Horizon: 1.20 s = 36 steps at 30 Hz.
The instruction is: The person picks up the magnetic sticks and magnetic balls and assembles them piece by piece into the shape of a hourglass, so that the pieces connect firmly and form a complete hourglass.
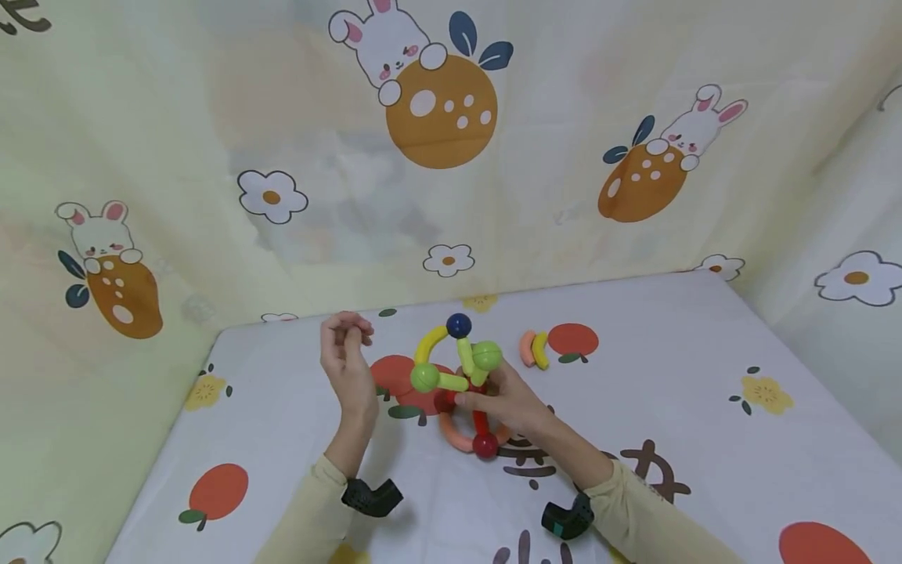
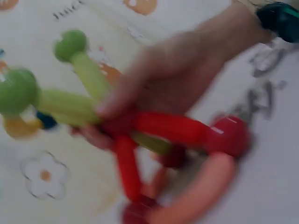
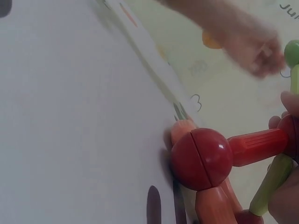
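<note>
A ball-and-stick toy structure (image 1: 481, 423) stands on the table, built from coloured balls and rods. My right hand (image 1: 517, 399) grips it around its middle, near a dark red ball partly hidden by the fingers. Below the grip, red rods (image 2: 170, 127) run down to red balls (image 3: 202, 158) joined by curved pink rods (image 2: 198, 193). Above are light green rods, green balls (image 1: 425, 377), a curved yellow rod (image 1: 428, 343) and a navy ball (image 1: 459, 325). Raised to the left of the structure, my left hand (image 1: 347, 364) holds nothing, its fingers loosely bent.
To the right of the structure lie a loose curved pink rod (image 1: 527, 348) and a curved yellow rod (image 1: 540, 351), side by side. A printed white cloth (image 1: 282, 423) covers the table. Behind it hangs a curtain (image 1: 550, 211) with rabbits and flowers. Each wrist wears a black camera.
</note>
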{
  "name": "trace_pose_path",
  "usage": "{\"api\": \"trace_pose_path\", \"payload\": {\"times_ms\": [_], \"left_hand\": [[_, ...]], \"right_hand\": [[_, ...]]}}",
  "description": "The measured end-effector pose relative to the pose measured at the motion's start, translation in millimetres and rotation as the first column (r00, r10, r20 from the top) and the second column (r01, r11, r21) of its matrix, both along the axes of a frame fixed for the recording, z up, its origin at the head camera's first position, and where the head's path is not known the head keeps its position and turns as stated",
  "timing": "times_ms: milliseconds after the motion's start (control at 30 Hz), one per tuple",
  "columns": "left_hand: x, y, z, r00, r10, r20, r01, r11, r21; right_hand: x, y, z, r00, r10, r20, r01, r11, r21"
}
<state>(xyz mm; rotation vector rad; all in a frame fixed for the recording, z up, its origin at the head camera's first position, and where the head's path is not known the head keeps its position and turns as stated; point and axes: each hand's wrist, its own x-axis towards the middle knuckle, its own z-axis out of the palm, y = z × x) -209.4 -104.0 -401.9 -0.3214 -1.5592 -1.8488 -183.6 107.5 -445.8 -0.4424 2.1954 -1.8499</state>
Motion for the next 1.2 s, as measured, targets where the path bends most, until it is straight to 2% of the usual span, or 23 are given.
{"api": "trace_pose_path", "payload": {"times_ms": [67,133,200,333,367,433,500,567,733,900,1067,1200], "left_hand": [[-0.5,4.0,-18.6,0.987,-0.054,0.148,0.052,0.998,0.021],[3.5,12.9,-35.2,0.958,-0.123,0.261,0.134,0.991,-0.025],[10.5,23.8,-47.1,0.922,-0.184,0.34,0.231,0.967,-0.105],[23.2,42.8,-56.1,0.859,-0.324,0.396,0.424,0.884,-0.197],[25.8,45.5,-55.9,0.847,-0.354,0.397,0.459,0.864,-0.208],[31.0,48.7,-52.5,0.832,-0.398,0.387,0.503,0.836,-0.221],[36.2,48.7,-47.2,0.831,-0.409,0.377,0.514,0.824,-0.239],[40.5,47.3,-41.1,0.838,-0.411,0.36,0.515,0.814,-0.269],[45.6,43.5,-32.9,0.847,-0.426,0.318,0.523,0.775,-0.354],[44.9,44.1,-33.2,0.839,-0.481,0.253,0.543,0.743,-0.392],[46.7,43.3,-36.3,0.833,-0.478,0.278,0.553,0.716,-0.426],[48.8,42.8,-37.1,0.83,-0.473,0.296,0.558,0.682,-0.473]], "right_hand": [[-0.7,1,-0.4,1.0,0.003,-0.014,-0.003,1.0,-0.008],[-0.6,2,-0.8,0.999,0.014,-0.029,-0.015,1.0,-0.022],[-0.2,3,-1.1,0.999,0.028,-0.033,-0.029,0.999,-0.025],[-0.8,6,1.8,0.999,0.031,-0.042,-0.032,0.999,-0.023],[-1.2,7,2.7,0.998,0.032,-0.049,-0.034,0.999,-0.024],[-2.9,9,4.1,0.997,0.036,-0.065,-0.038,0.999,-0.038],[-4.7,12,5.0,0.995,0.056,-0.083,-0.06,0.997,-0.045],[-5.7,14,5.9,0.993,0.077,-0.09,-0.081,0.996,-0.036],[-7.7,22,10.2,0.991,0.1,-0.092,-0.098,0.995,0.019],[-11.2,34,15.6,0.979,0.09,-0.185,-0.068,0.99,0.119],[-13.7,44,18.9,0.951,0.111,-0.288,-0.076,0.989,0.129],[-13.8,48,21.2,0.943,0.141,-0.302,-0.103,0.985,0.136]]}}
